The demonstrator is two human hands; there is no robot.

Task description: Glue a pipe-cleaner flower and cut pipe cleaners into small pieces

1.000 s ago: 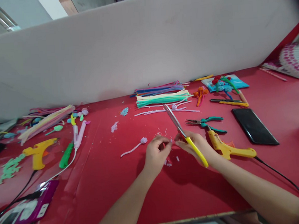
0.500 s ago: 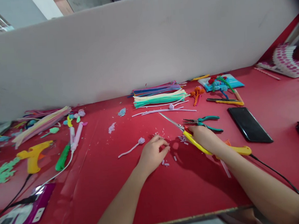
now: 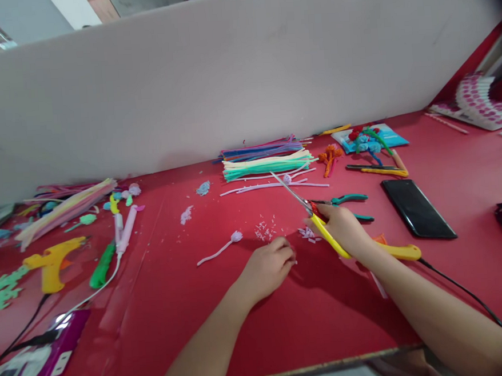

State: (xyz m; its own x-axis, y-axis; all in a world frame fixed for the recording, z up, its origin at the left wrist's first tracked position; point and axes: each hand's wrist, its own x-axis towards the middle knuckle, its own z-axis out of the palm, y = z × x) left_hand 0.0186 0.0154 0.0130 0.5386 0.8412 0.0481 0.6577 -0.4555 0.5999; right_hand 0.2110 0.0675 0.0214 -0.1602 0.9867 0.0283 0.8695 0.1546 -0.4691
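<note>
My right hand [image 3: 342,227] holds scissors [image 3: 329,237] with yellow and orange handles. Their blades point away toward the back of the table. Low over the red table, my left hand [image 3: 271,267] has its fingers curled together, and a short lilac piece [image 3: 295,262] shows at the fingertips. What lies under those fingers is hidden. Between the hands is a small heap of cut lilac pieces [image 3: 309,234], with tiny pale snippets [image 3: 265,229] just beyond my left hand. A lilac pipe cleaner stem with a fluffy ball tip [image 3: 236,236] lies left of it.
Bundled pipe cleaners [image 3: 269,165] lie along the white partition [image 3: 227,86]. Green-handled pliers [image 3: 350,198] and a black phone [image 3: 418,208] are on the right. A yellow-handled corded tool [image 3: 404,252] sits under my right forearm. At left are a yellow glue gun [image 3: 54,262] and a purple case [image 3: 68,349].
My left hand has moved right and nearer, its fingers curling over the loose lilac pieces there. The scissors have swung slightly, their tips now farther back and to the right.
</note>
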